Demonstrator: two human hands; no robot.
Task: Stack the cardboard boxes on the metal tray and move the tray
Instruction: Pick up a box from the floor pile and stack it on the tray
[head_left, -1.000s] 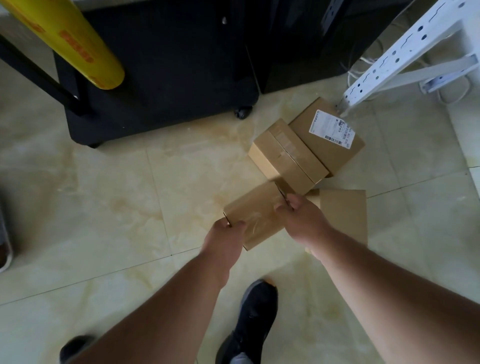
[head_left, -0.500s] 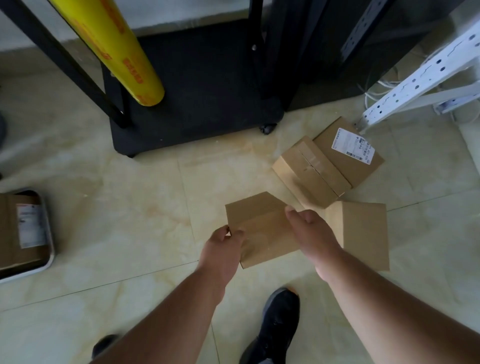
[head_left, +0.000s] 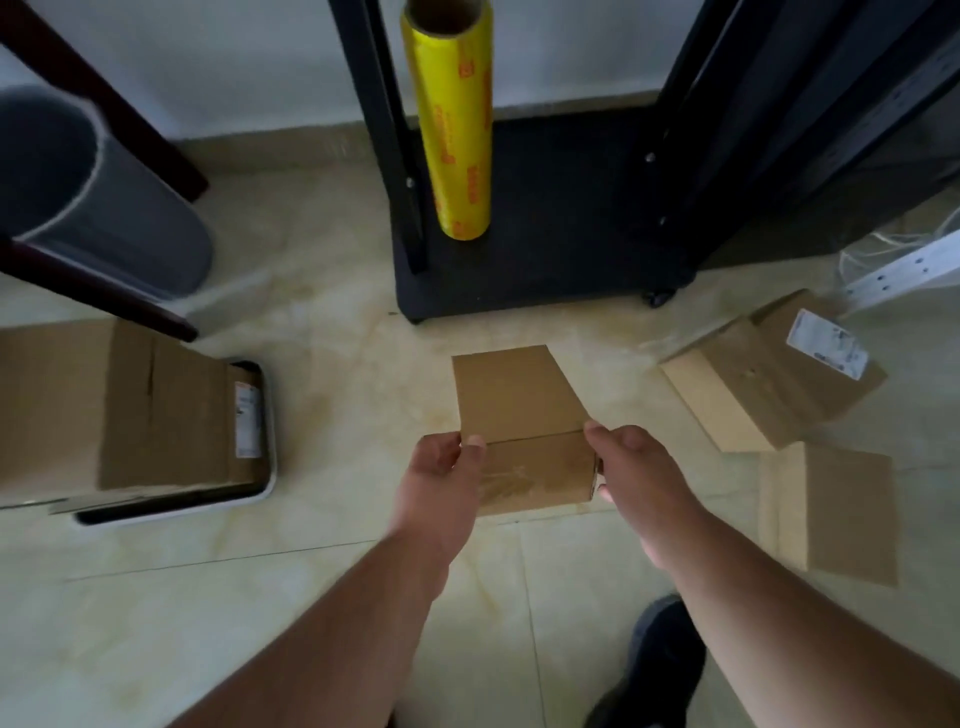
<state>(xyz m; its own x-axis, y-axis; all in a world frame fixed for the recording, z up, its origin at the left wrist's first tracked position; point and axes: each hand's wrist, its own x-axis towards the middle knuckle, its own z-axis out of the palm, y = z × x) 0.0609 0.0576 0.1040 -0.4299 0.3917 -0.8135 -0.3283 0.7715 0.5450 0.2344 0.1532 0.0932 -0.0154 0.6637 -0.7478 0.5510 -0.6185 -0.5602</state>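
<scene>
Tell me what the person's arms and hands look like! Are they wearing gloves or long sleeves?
No gloves and no sleeves in view. Both forearms are bare right down to the bottom edge of the picture. The left hand and the right hand are bare too, with no ring, watch or bracelet showing. The fingernails look short. Below the arms a dark shoe shows on the floor.

Both hands hold a small brown cardboard box (head_left: 524, 431) above the pale tiled floor (head_left: 322, 364), the left hand (head_left: 441, 467) gripping its left edge and the right hand (head_left: 634, 473) its right edge. To the left, a larger brown cardboard box (head_left: 124, 405) sits in a shallow metal tray (head_left: 267, 467). Three more cardboard boxes (head_left: 769, 395) lie on the floor to the right. A yellow roll of film (head_left: 457, 124) leans against a black stand (head_left: 545, 260).
</scene>
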